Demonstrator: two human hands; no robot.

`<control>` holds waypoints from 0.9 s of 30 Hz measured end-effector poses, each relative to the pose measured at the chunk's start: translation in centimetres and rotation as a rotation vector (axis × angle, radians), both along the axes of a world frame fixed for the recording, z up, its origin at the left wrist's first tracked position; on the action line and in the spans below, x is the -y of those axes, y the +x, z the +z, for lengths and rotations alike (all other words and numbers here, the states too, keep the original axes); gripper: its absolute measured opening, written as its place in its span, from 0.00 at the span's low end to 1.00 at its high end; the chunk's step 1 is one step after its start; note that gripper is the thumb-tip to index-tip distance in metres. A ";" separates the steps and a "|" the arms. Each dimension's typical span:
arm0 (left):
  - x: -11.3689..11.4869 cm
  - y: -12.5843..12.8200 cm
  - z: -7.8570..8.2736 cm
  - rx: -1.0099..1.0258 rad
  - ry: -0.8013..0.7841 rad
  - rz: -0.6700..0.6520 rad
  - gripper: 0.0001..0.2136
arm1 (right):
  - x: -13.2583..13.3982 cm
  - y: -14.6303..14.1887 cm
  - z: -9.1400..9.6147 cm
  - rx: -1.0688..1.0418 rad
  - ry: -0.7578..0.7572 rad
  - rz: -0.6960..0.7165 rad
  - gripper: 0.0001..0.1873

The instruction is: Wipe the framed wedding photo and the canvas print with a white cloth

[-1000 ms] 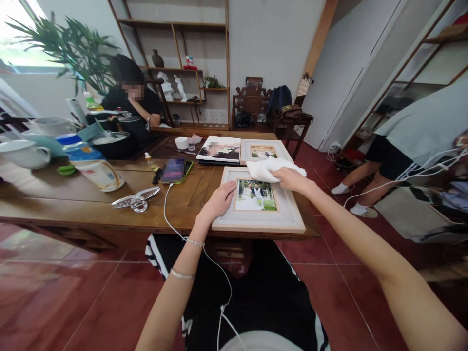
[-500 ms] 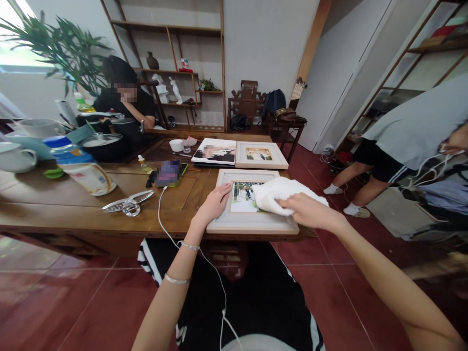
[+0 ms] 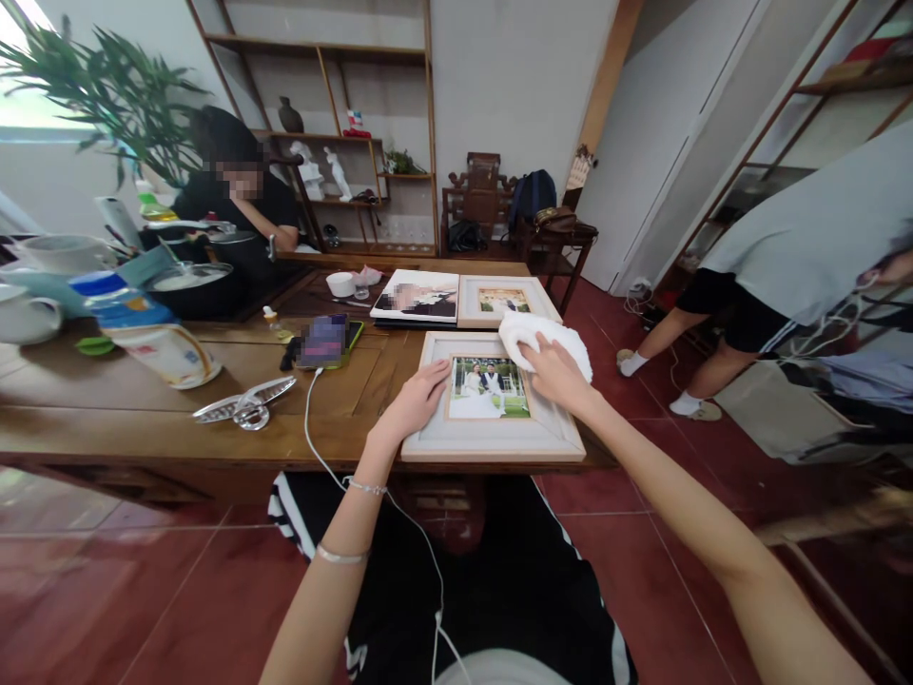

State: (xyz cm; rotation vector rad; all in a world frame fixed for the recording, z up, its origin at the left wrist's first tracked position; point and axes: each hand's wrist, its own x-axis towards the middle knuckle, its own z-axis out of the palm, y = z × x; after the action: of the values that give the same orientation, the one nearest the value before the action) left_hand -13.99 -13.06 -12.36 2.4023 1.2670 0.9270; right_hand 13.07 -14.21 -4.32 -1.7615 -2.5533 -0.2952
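A light wooden picture frame (image 3: 492, 442) with a couple's photo in its middle lies flat at the table's front edge. My left hand (image 3: 420, 395) rests on its left side, fingers stretched out over the border. Bunched under my right hand (image 3: 556, 366) is a white cloth (image 3: 574, 344), which covers the frame's far right corner. The fingers of that hand press into the cloth and grip it. Just behind lie a second picture frame (image 3: 549, 303) and a white photo album (image 3: 385, 306) with a picture on its cover.
On the wooden table (image 3: 342, 400) to the left are a phone (image 3: 326, 341) with a white cable (image 3: 311, 428), a silver hair clip (image 3: 246, 401), a blue-capped bottle (image 3: 149, 333) and a pan (image 3: 192, 278). One person (image 3: 235, 190) sits across; another (image 3: 806, 238) bends at the right.
My right hand has moved the cloth away from me, off the photo to the frame's far right corner. My left hand stays on the frame. The person at the right bends lower.
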 end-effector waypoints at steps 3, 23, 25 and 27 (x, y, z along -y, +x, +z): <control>0.2 0.1 -0.1 0.014 -0.008 0.007 0.22 | -1.3 -0.2 -0.4 0.012 0.010 0.010 0.32; 2.4 0.0 2.1 0.037 -0.114 0.023 0.20 | 5.1 4.0 -0.1 -0.227 -0.132 0.269 0.37; 2.6 0.1 2.4 0.038 -0.142 0.032 0.20 | 2.3 4.5 -0.5 -0.252 -0.032 0.220 0.33; 2.8 0.4 2.7 0.048 -0.163 0.056 0.19 | -0.1 4.8 -0.6 -0.270 0.066 0.200 0.34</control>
State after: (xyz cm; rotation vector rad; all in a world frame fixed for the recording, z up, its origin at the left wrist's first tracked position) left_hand -13.63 -15.82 -9.69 2.2181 1.3432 0.8555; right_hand 17.85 -14.08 -4.93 -1.4010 -2.4656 -0.1234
